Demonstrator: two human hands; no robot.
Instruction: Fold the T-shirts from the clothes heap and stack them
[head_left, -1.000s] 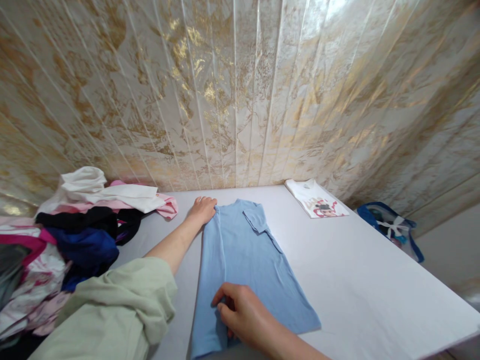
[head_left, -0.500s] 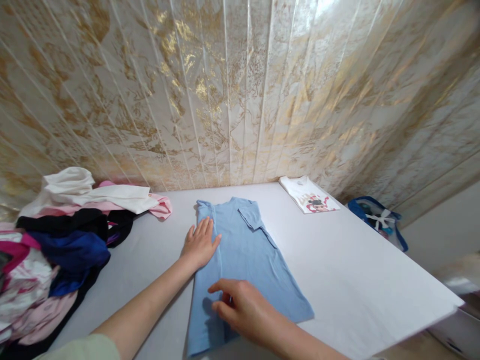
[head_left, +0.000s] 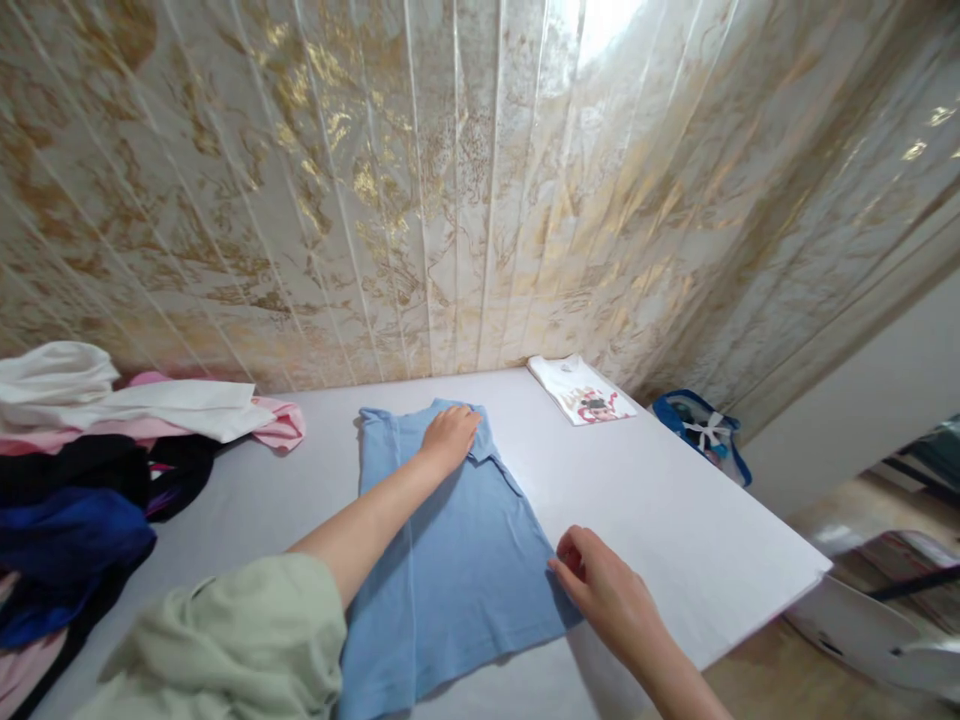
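At the near edge of the table [head_left: 675, 520], your right hand [head_left: 604, 595] sits at the right side of the blue shirt [head_left: 465, 570], close to its hem corner. The fingers are drawn together and touch the cloth's edge. Whether they have fabric pinched between them cannot be told.

The shirt lies flat in the middle of the table, directly ahead of you. Its long axis runs away from you, with the hem near and the collar far, leaning slightly to the left at the far end. The right hand is the nearer of the two to the hem. Your left arm, in a pale green sleeve [head_left: 232, 640], crosses the shirt diagonally from the near left.

At the far end, your left hand [head_left: 448, 438] rests palm down on the collar area, fingers loosely spread and lightly bent, gripping nothing. Just beside it to the right, a short sleeve lies turned in over the body of the shirt.

To the left, a pile of clothes [head_left: 67, 490] in white, pink, black and dark blue covers that end of the table, apart from the blue shirt.

At the far right corner, well apart from both hands, lies a folded white shirt [head_left: 581, 392] with a printed front. Beyond the table edge there stands a blue bag [head_left: 701, 432], against the gold-veined wall [head_left: 480, 200].

Count: one blue shirt, one folded white shirt, one pile, one bag, two hands.
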